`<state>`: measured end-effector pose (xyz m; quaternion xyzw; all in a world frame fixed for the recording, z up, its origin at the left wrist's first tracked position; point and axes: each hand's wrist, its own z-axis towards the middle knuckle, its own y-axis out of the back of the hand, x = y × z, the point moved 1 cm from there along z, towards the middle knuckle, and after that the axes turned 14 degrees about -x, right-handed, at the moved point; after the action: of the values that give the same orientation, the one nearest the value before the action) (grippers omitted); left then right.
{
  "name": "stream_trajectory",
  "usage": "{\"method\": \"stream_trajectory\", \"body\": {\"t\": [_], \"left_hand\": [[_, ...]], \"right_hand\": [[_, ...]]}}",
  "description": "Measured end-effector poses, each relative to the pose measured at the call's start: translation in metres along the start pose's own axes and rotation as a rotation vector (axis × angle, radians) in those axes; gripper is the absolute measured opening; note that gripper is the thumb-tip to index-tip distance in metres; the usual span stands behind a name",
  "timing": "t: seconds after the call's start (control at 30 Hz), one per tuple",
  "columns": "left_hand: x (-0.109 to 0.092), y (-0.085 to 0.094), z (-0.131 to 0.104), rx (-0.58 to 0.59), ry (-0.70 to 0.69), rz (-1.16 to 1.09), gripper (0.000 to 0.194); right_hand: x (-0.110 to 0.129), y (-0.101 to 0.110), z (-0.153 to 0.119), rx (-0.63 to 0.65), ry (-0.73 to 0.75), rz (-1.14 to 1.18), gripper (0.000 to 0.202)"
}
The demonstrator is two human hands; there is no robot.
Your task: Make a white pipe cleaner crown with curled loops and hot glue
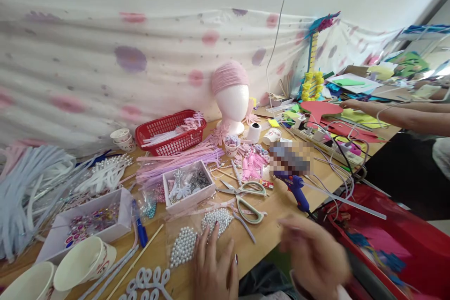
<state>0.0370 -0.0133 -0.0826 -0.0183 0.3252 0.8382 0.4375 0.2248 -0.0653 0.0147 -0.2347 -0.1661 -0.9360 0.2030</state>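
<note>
A: Which step is this, do you reckon?

B: Sorting beads, I'd say. The left hand (pixel 213 269) lies flat on the worktop (pixel 270 229), fingers spread, nothing in its grip, fingertips touching the pearl bags (pixel 200 234) at its 12 o'clock. The right hand (pixel 312 255) hovers at 3 o'clock of it, blurred; I cannot tell whether its grip is open or closed, and I see nothing in it.

A: And the next move?

B: My guess is that a bag must be pinched at its edge and lifted without spilling. The scissors (pixel 246 197) lie just past the pearls at 1 o'clock, the glue gun (pixel 297 190) further right.

A: What's in the containers?

B: The small white box (pixel 188 185) at 12 o'clock holds silvery and dark trims. The bigger box (pixel 87 222) at 10 o'clock holds coloured gems. The red basket (pixel 170 136), far back, has pink and white strips. Two paper cups (pixel 58 269) lie tipped at 9 o'clock, contents not visible. A small cup (pixel 232 145) by the foam head (pixel 232 98) holds pale beads.

A: Someone else there?

B: An arm (pixel 397 115) at 2 o'clock, resting on coloured paper.
</note>
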Motion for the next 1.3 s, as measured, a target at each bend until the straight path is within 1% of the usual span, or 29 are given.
{"method": "stream_trajectory", "body": {"t": [0.1,0.13,0.17,0.23,0.3,0.37,0.43,0.53,0.63,0.7,0.73,0.77,0.8,0.83,0.87,0.9,0.93,0.97,1.0,1.03,1.07,1.13,1.23,1.3], "left_hand": [[0.008,0.019,0.009,-0.039,-0.05,-0.083,0.027],[0.011,0.028,0.012,-0.052,-0.055,-0.082,0.028],[0.016,0.038,0.016,-0.061,-0.047,-0.068,0.029],[0.027,0.06,0.022,-0.052,0.01,-0.016,0.027],[0.039,0.082,0.026,-0.019,0.046,0.03,0.019],[0.051,0.102,0.03,-0.006,0.138,0.099,0.016],[0.061,0.12,0.035,-0.039,0.201,0.163,0.018],[0.07,0.14,0.049,-0.065,0.264,0.235,0.018],[0.07,0.152,0.068,-0.096,0.227,0.225,0.019],[0.068,0.153,0.078,-0.093,0.206,0.207,0.024],[0.067,0.151,0.081,-0.074,0.224,0.203,0.028],[0.067,0.147,0.084,-0.029,0.264,0.211,0.029],[0.067,0.14,0.085,0.035,0.311,0.211,0.028],[0.068,0.133,0.086,0.095,0.362,0.216,0.021],[0.07,0.124,0.087,0.146,0.413,0.226,0.01],[0.073,0.115,0.087,0.174,0.468,0.247,0.009],[0.077,0.107,0.088,0.188,0.523,0.264,0.018],[0.08,0.098,0.089,0.197,0.541,0.273,0.025],[0.083,0.091,0.091,0.205,0.55,0.279,0.032],[0.086,0.084,0.093,0.214,0.552,0.282,0.035],[0.088,0.078,0.095,0.227,0.545,0.28,0.035],[0.091,0.071,0.101,0.261,0.522,0.272,0.029],[0.09,0.068,0.109,0.305,0.481,0.265,0.016],[0.089,0.072,0.114,0.319,0.466,0.262,0.014]], "right_hand": [[0.012,-0.035,0.005,0.293,0.123,0.133,0.024],[0.013,-0.044,0.006,0.36,0.147,0.146,0.025],[0.013,-0.052,0.007,0.405,0.156,0.146,0.025],[0.01,-0.062,0.005,0.458,0.167,0.151,0.023],[0.003,-0.065,0.002,0.457,0.144,0.157,0.018],[-0.006,-0.064,-0.001,0.42,0.089,0.152,0.012],[-0.015,-0.062,-0.003,0.379,0.036,0.149,0.009],[-0.025,-0.059,-0.002,0.355,0.019,0.153,0.011],[-0.033,-0.058,0.003,0.322,0.043,0.148,0.021],[-0.037,-0.057,0.006,0.281,0.058,0.167,0.025],[-0.04,-0.057,0.008,0.267,0.062,0.183,0.026],[-0.043,-0.057,0.009,0.258,0.066,0.199,0.027],[-0.045,-0.058,0.01,0.256,0.066,0.213,0.029],[-0.048,-0.058,0.011,0.26,0.069,0.224,0.03],[-0.05,-0.059,0.012,0.271,0.074,0.233,0.031],[-0.051,-0.059,0.013,0.284,0.077,0.236,0.033],[-0.052,-0.059,0.013,0.297,0.077,0.239,0.033],[-0.053,-0.058,0.014,0.308,0.075,0.241,0.034],[-0.053,-0.057,0.014,0.317,0.07,0.241,0.035],[-0.052,-0.056,0.014,0.328,0.067,0.24,0.035],[-0.051,-0.054,0.014,0.339,0.064,0.24,0.035],[-0.048,-0.051,0.011,0.368,0.059,0.24,0.034],[-0.043,-0.05,0.006,0.392,0.043,0.253,0.036],[-0.04,-0.053,0.002,0.398,0.04,0.28,0.038]]}}
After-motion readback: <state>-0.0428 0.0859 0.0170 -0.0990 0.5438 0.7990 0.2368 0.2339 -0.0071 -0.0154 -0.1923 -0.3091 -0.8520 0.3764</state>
